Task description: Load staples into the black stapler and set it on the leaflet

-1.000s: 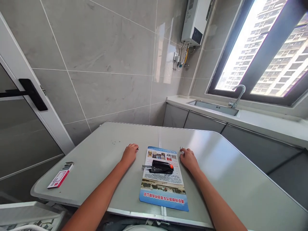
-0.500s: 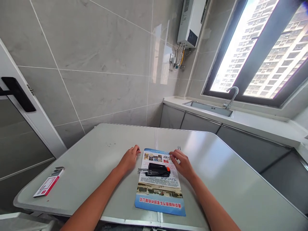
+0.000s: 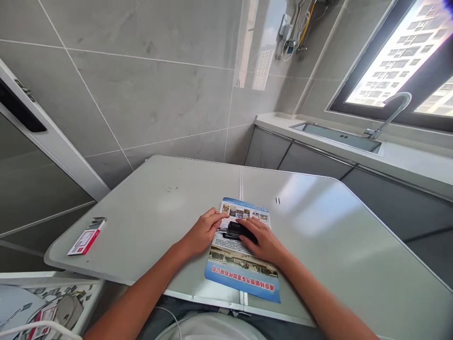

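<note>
A black stapler (image 3: 233, 229) lies across a printed leaflet (image 3: 244, 281) on the table, with a metal slide sticking out of its left end. My right hand (image 3: 261, 237) wraps over the stapler from the right and hides its right end. At the left end, my left hand (image 3: 208, 227) is closed around the metal slide, with the index finger stretched toward the black body. The fingertips partly cover the slide. Beyond the leaflet's upper right corner lie two small staple strips (image 3: 278, 200).
A red and white packet (image 3: 87, 238) lies near the table's left edge. Small dark bits (image 3: 170, 189) are scattered farther back. A white container (image 3: 79, 307) holding assorted items stands below at left. The counter with a sink (image 3: 338, 137) runs along the right.
Both hands have come inward onto the stapler, the right over its body, the left at the slide. The view has tilted down, bringing the white container into sight.
</note>
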Tool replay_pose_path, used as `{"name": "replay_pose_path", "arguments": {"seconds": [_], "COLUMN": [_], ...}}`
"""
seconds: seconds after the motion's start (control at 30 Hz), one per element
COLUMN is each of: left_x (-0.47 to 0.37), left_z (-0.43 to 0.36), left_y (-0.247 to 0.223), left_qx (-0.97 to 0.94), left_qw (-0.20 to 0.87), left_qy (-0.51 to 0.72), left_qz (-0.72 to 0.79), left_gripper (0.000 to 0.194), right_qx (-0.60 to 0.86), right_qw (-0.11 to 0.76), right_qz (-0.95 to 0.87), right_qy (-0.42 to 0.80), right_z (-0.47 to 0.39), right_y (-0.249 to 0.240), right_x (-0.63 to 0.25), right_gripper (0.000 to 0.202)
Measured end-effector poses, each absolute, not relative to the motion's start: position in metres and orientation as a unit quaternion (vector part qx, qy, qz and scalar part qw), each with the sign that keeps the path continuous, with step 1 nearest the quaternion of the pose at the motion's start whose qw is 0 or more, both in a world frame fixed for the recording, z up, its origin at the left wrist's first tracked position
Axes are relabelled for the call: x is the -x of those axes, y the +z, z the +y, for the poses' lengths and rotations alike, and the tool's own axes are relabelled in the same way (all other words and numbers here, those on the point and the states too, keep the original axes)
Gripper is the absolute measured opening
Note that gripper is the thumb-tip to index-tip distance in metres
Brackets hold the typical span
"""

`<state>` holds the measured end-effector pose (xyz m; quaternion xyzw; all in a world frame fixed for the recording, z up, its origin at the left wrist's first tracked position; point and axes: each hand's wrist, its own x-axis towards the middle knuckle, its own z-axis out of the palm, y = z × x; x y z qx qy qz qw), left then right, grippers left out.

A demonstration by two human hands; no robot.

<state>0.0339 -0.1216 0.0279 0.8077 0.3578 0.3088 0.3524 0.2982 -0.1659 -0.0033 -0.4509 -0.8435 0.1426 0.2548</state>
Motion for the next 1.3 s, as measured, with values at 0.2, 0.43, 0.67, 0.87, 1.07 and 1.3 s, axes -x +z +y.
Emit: {"name": "replay_pose_path", "arguments": {"seconds": [0.2, 0.43, 0.67, 0.87, 1.07, 1.3], "left_x": [-0.03, -0.031, -0.031, -0.035, -0.036, -0.03], "left_z": [-0.116, -0.114, -0.11, -0.108, -0.102, -0.097], "left_y": [0.008, 0.001, -0.006, -0.002, -0.001, 0.002], "left_qx": [-0.85, -0.882, -0.883, -0.867, -0.897, -0.907], "left_qw": [0.217, 0.193, 0.218, 0.216, 0.146, 0.154], "left_qy": [0.33, 0.297, 0.285, 0.311, 0.285, 0.279], "left_qz": [0.348, 0.312, 0.304, 0.323, 0.304, 0.275], "left_gripper": [0.031, 0.012, 0.01, 0.011, 0.008, 0.004], "right_qx": [0.456, 0.446, 0.429, 0.43, 0.437, 0.432], "right_qw": [0.26, 0.271, 0.279, 0.287, 0.285, 0.285], "right_qz": [-0.838, -0.843, -0.846, -0.842, -0.833, -0.832], "right_qy": [0.147, 0.132, 0.151, 0.154, 0.182, 0.198], "right_z": [-0.168, -0.169, -0.169, -0.17, -0.171, -0.168], "right_y": [-0.005, -0.016, -0.021, -0.021, -0.021, -0.017], "right_x": [-0.296, -0.298, -0.304, -0.303, -0.304, -0.306], "right_gripper": [0.044, 0.048, 0.05, 0.054, 0.055, 0.051]}}
